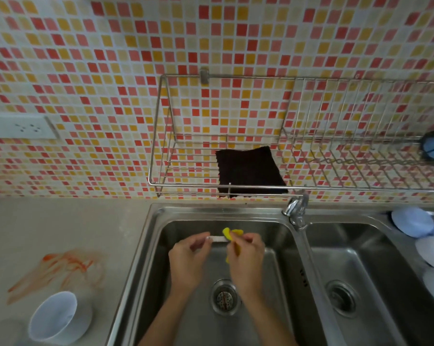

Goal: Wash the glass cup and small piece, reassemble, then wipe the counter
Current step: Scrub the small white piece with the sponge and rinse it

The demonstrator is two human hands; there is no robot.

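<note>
Glossy mosaic tiles in red, orange and cream back a stainless double sink (146,245). Over the left basin, the left hand (188,258) pinches one end of a small white piece (217,238), its long axis lying left-right. The right hand (247,255) fingers clamp a soft yellow sponge (229,233) on its other end. A glass cup (55,318) sits tilted on the matte tabletop (61,226), beside orange smears (61,268).

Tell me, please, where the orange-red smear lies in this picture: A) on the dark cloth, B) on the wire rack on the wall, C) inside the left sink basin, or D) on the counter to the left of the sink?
D: the orange-red smear streaks the counter left of the sink, just beyond the cup.
</note>
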